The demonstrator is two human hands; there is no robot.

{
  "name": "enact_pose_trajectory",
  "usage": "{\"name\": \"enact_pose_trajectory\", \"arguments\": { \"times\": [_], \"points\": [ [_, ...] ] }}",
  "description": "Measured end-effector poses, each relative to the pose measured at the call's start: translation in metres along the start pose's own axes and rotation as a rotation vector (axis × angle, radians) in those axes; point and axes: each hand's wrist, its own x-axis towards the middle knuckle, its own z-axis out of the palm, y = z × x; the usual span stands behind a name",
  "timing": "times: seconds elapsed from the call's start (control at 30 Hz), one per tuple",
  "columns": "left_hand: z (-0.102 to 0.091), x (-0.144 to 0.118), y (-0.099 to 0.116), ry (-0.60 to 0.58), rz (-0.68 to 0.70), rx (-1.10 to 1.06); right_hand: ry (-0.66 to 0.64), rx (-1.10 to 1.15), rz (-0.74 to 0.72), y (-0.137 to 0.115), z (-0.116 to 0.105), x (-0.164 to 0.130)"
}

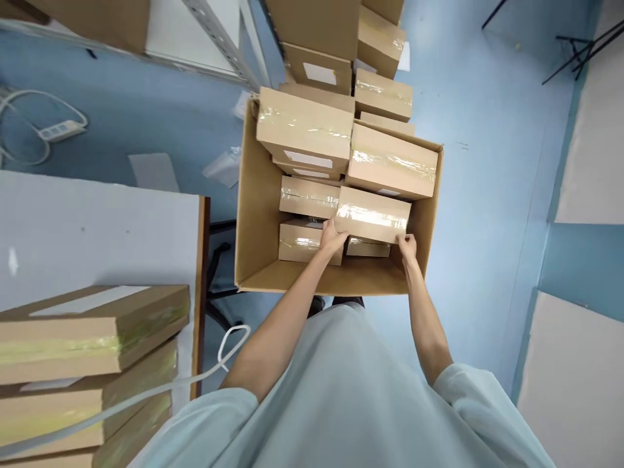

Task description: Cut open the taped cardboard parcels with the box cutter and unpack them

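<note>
Head view | both hands (pixel 333 239) grip taped box (pixel 373 214) | blue floor (pixel 487 162), white table (pixel 97 227)

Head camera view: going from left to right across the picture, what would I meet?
Stack of flat taped boxes on the white table → left hand → small taped box gripped between both hands inside the big open carton → right hand → blue floor → black stand legs.

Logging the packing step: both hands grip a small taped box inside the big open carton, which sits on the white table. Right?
Not quite. The head view shows the big open carton off the white table, beside it over the blue floor. Left hand and right hand do grip the small taped box.
</note>
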Motion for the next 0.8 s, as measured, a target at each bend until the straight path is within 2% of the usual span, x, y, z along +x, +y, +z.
{"name": "enact_pose_trajectory", "arguments": {
  "times": [0.07, 0.17, 0.27, 0.33, 0.43, 0.53, 0.67, 0.8],
  "points": [
    [-0.024, -0.019, 0.004, 0.069, 0.049, -0.065, 0.024, 0.013, -0.071, -0.018, -0.026, -0.031],
    [-0.070, -0.062, 0.011, 0.230, 0.223, -0.178, 0.097, 0.130, -0.265, -0.053, -0.067, -0.095],
    [-0.128, -0.114, 0.018, 0.516, 0.399, -0.235, 0.050, 0.180, -0.319, -0.093, -0.094, -0.162],
    [-0.174, -0.149, 0.020, 0.726, 0.466, -0.236, -0.036, 0.204, -0.387, -0.119, -0.094, -0.199],
    [-0.249, -0.198, 0.009, 0.995, 0.512, -0.226, -0.169, 0.269, -0.546, -0.158, -0.067, -0.246],
    [-0.327, -0.242, -0.024, 1.173, 0.529, -0.226, -0.292, 0.320, -0.744, -0.195, -0.018, -0.294],
    [-0.422, -0.286, -0.092, 1.324, 0.535, -0.283, -0.465, 0.379, -0.951, -0.235, 0.051, -0.367],
    [-0.510, -0.309, -0.172, 1.401, 0.565, -0.352, -0.595, 0.427, -1.073, -0.262, 0.127, -0.437]
  ]
}}
